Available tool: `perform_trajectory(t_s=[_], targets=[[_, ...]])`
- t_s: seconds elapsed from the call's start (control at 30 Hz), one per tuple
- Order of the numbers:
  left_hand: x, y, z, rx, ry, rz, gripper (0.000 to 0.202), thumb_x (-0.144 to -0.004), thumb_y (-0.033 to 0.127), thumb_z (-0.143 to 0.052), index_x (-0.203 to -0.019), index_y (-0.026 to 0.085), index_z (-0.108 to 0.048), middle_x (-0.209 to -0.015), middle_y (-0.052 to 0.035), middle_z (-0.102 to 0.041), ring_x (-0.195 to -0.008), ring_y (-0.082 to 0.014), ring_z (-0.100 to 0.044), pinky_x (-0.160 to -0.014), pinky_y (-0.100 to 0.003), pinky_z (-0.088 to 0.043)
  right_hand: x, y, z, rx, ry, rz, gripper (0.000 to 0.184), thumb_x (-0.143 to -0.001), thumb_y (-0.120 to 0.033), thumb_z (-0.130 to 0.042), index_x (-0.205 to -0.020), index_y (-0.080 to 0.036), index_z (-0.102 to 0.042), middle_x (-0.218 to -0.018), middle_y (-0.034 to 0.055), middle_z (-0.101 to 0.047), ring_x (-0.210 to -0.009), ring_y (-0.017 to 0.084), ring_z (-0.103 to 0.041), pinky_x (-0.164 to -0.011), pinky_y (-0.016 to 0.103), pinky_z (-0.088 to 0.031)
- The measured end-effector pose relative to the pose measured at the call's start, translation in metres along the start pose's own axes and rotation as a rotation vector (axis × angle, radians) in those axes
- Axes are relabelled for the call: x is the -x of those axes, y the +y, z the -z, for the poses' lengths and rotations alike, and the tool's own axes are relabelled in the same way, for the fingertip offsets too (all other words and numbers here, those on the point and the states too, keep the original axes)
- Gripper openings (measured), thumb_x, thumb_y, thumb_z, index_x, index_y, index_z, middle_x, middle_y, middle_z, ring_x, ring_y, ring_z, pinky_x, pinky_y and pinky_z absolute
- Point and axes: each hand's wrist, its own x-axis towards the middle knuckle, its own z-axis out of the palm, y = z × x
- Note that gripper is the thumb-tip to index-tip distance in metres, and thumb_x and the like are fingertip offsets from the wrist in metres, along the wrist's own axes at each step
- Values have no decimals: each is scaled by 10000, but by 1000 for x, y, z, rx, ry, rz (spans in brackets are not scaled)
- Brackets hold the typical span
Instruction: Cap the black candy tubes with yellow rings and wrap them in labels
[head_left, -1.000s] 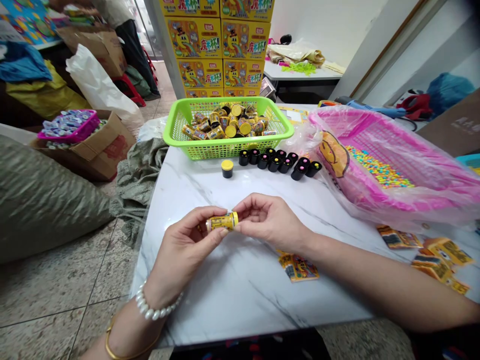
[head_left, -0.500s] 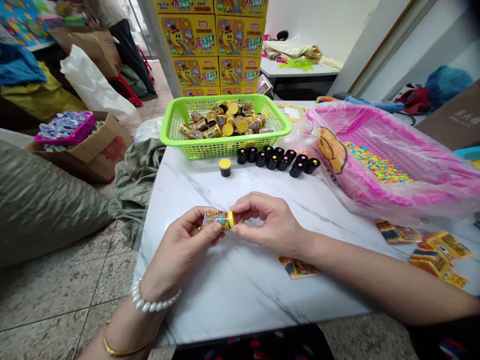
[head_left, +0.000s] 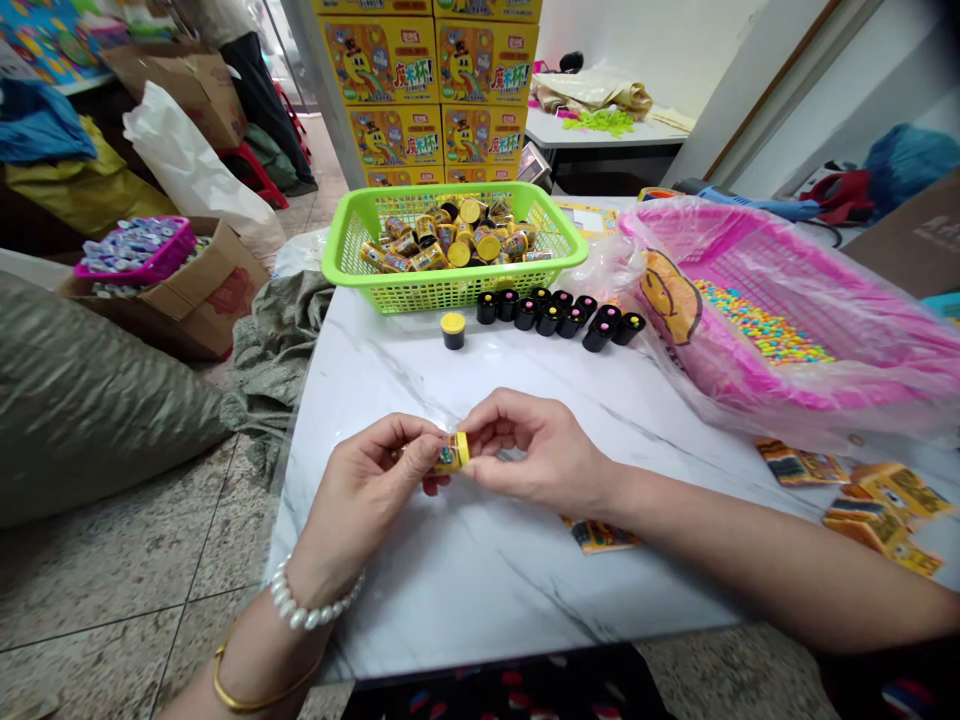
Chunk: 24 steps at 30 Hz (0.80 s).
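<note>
Between my two hands, above the white marbled table (head_left: 480, 590), lies a small printed cup with a yellow lid (head_left: 450, 453), on its side with the lid to the right. My left hand (head_left: 382, 470) is closed around its body, thumb on top, hiding much of the printed wrap. The fingers of my right hand (head_left: 536, 450) pinch the lid end. Beyond them a black cup with a yellow lid (head_left: 453, 331) stands upright alone. Several open black cups (head_left: 550, 319) holding pink or yellow bits stand in a cluster to its right.
A green basket (head_left: 457, 292) of wrapped cups stands at the back, before stacked yellow cartons (head_left: 382, 60). At the right is a plastic-lined pink basket (head_left: 750, 390) with colourful candies (head_left: 765, 325). Printed wrappers (head_left: 885, 510) lie near my right forearm. Sacks (head_left: 90, 400) stand left.
The cup has turned about its length, so a different part of its print faces up. My left thumb has shifted further over the wrap. The camera view has moved slightly.
</note>
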Motion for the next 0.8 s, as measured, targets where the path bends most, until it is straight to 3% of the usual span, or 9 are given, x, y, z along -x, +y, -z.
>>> perform_trajectory(t_s=[0.07,0.17,0.37,0.57,0.73,0.8], targets=[[0,0,-1,9,2,-21,278,-789,345,-736,-993,164,-676,-853,-39,-716,-695,-132,-624,-670,-240,-514,-4,1,2,-111,24,-112,188,-703,-175,-725,-857,-171,-616,-795,3,-665,-707,114,-633,-695,273,-535],[-1,-1,-1,24,7,-37,354,-780,296,-753,-1097,179,-650,-967,-47,-719,-740,-125,-627,-715,-238,-519,-10,1,6,-205,26,-161,243,-689,-191,-755,-889,-167,-621,-828,6,-685,-741,114,-646,-729,272,-526],[-2,-4,-1,15,13,-46,276,-753,267,-778,-997,173,-689,-948,-43,-729,-784,-135,-648,-729,-233,-523,-11,-1,6,-272,24,-308,193,-697,-231,-774,-831,-156,-657,-769,0,-701,-690,107,-649,-727,279,-529],[2,-3,-5,-66,78,-14,309,-778,343,-748,-1020,159,-690,-737,-22,-708,-609,-130,-609,-618,-251,-518,-6,1,1,-269,59,-139,171,-713,-231,-769,-833,-167,-666,-832,10,-718,-782,126,-680,-794,301,-547],[6,-6,-3,-226,72,-114,303,-795,323,-732,-1065,194,-689,-810,-34,-714,-647,-142,-629,-631,-255,-504,-8,1,0,-335,51,-377,208,-689,-256,-793,-799,-145,-656,-734,15,-702,-689,120,-665,-741,297,-553],[5,-7,-1,-188,51,-100,310,-795,323,-736,-1071,193,-681,-798,-29,-708,-648,-138,-626,-639,-250,-503,-10,2,1,-415,26,-403,212,-712,-270,-778,-827,-145,-651,-733,17,-698,-677,126,-671,-731,310,-563]])
